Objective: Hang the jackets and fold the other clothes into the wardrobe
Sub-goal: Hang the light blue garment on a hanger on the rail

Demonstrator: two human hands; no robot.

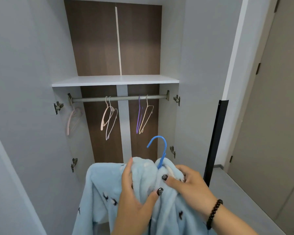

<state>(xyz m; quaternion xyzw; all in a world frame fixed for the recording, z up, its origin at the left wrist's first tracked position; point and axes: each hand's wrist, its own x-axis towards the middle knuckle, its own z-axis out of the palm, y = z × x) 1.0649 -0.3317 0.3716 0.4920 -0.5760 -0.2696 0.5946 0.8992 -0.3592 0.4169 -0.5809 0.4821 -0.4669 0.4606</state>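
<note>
Head view: both forearms reach forward and up before the open wardrobe [202, 48]. The left hand [136, 192] grips a bunched fold of the pale blue fleece jacket [98, 187], thumb and fingers curled round it; the right hand [190, 182] pinches the collar beside the blue hanger [161, 150], whose hook rises below the rail [122, 98]. No legible writing.

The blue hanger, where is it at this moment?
In the head view, the blue hanger is low and centre-right, its hook rising from the light blue jacket both hands hold, below the rail.
</note>
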